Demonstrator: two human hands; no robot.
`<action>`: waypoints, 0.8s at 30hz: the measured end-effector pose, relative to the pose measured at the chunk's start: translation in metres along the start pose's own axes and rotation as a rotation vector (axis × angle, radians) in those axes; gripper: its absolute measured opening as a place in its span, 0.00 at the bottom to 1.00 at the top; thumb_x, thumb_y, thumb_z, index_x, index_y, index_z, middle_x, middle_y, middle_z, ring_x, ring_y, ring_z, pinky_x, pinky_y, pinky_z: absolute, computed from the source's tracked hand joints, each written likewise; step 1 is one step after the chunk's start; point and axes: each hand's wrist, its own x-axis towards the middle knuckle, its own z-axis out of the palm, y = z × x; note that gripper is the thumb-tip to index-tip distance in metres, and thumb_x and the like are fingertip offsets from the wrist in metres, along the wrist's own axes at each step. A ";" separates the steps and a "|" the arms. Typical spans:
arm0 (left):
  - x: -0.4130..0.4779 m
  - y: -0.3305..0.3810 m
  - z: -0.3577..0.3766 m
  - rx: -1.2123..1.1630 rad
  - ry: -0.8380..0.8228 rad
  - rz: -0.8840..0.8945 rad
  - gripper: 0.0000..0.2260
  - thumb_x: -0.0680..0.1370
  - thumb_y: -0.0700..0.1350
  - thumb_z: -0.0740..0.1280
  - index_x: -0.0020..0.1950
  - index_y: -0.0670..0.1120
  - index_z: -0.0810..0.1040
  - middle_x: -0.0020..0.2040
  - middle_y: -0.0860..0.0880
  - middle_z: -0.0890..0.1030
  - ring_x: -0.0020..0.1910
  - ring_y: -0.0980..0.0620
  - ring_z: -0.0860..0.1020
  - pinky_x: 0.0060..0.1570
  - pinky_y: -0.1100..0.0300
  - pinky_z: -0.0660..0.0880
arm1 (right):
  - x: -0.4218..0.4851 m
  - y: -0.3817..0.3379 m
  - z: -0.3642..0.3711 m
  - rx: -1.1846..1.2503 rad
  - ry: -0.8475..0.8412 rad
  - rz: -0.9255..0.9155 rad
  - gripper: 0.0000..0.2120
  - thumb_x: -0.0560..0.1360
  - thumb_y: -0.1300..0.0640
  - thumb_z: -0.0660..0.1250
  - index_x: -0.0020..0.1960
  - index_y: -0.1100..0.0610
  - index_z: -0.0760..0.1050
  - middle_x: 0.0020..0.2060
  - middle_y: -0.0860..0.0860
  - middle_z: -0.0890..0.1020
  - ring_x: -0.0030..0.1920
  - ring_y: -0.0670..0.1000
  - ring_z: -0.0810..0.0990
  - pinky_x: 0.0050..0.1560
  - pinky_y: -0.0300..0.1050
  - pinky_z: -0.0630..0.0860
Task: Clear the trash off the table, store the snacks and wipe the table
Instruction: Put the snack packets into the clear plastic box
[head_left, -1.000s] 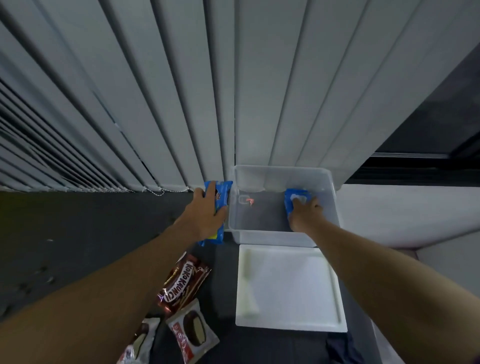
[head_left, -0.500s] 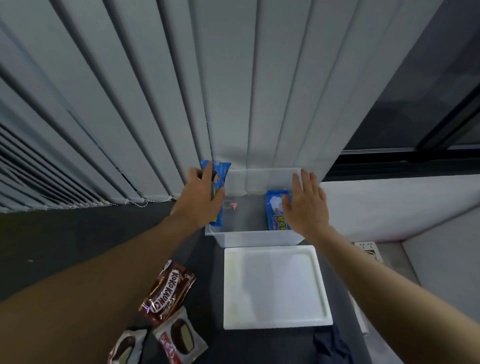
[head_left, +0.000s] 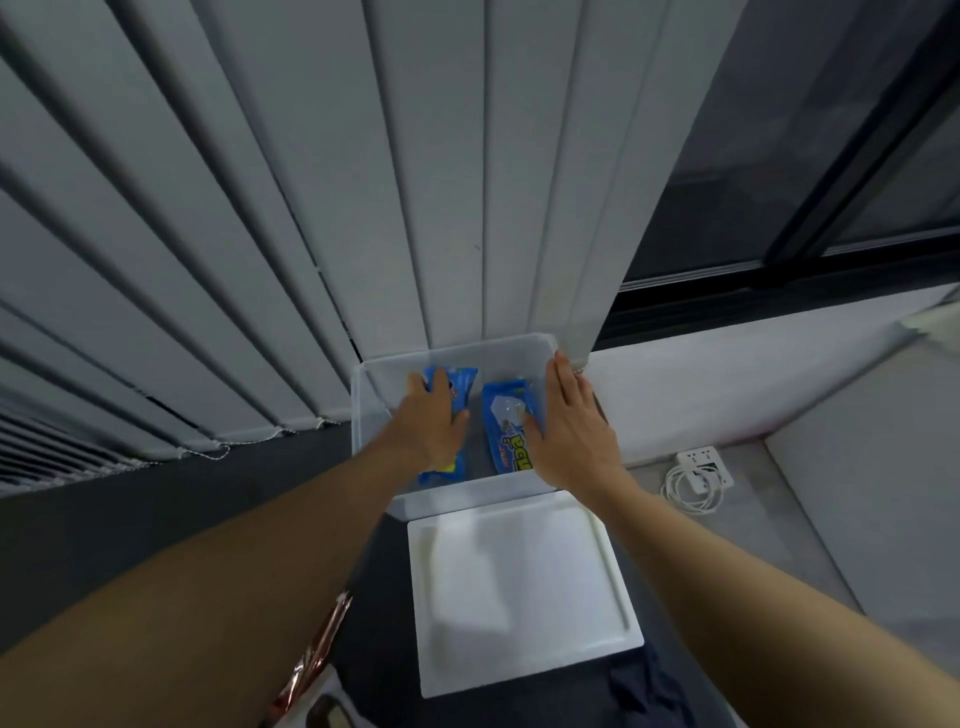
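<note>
A see-through plastic box (head_left: 371, 410) sits at the far edge of the dark tabletop (head_left: 156, 509), right up against the grey window blinds (head_left: 311, 208). Two snacks are in the box, side by side. Your left hand (head_left: 431, 421) is down in the left part of the box, and its fingers are wrapped round a blue snack packet (head_left: 464, 382). Your right hand (head_left: 566, 421) has flat, straight fingers along the right side of the box and holds nothing. Its thumb touches the second blue snack packet (head_left: 506, 421), which has yellow letters on it.

The flat white box lid (head_left: 519, 592) lies on the tabletop just in front of the box.

Your left hand covers the middle of its packet. Your left arm hides most of a shiny brown wrapper (head_left: 311, 660) near the front edge. A dark cloth (head_left: 644, 691) is cut off at the bottom. A white power strip (head_left: 704, 465) with a coiled cord lies off to the right, lower than the tabletop.
</note>
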 end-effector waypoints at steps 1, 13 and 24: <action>0.004 0.003 0.007 -0.014 -0.012 -0.002 0.31 0.84 0.51 0.60 0.80 0.40 0.51 0.67 0.37 0.62 0.62 0.38 0.73 0.60 0.51 0.73 | 0.001 0.000 0.001 -0.008 0.005 0.003 0.39 0.81 0.43 0.57 0.79 0.50 0.34 0.80 0.45 0.45 0.79 0.57 0.51 0.69 0.63 0.69; 0.033 -0.016 0.059 0.038 -0.335 -0.082 0.49 0.72 0.49 0.77 0.81 0.42 0.48 0.77 0.40 0.60 0.74 0.41 0.66 0.68 0.55 0.66 | 0.004 0.002 0.003 -0.046 0.043 0.010 0.42 0.78 0.42 0.62 0.80 0.50 0.38 0.80 0.44 0.48 0.77 0.55 0.59 0.62 0.61 0.76; 0.027 -0.018 0.046 0.126 -0.380 0.011 0.48 0.72 0.59 0.70 0.82 0.51 0.42 0.78 0.46 0.64 0.71 0.43 0.70 0.68 0.46 0.71 | 0.003 -0.003 0.000 -0.066 0.027 0.007 0.41 0.77 0.43 0.64 0.80 0.50 0.43 0.80 0.44 0.48 0.73 0.54 0.65 0.60 0.54 0.76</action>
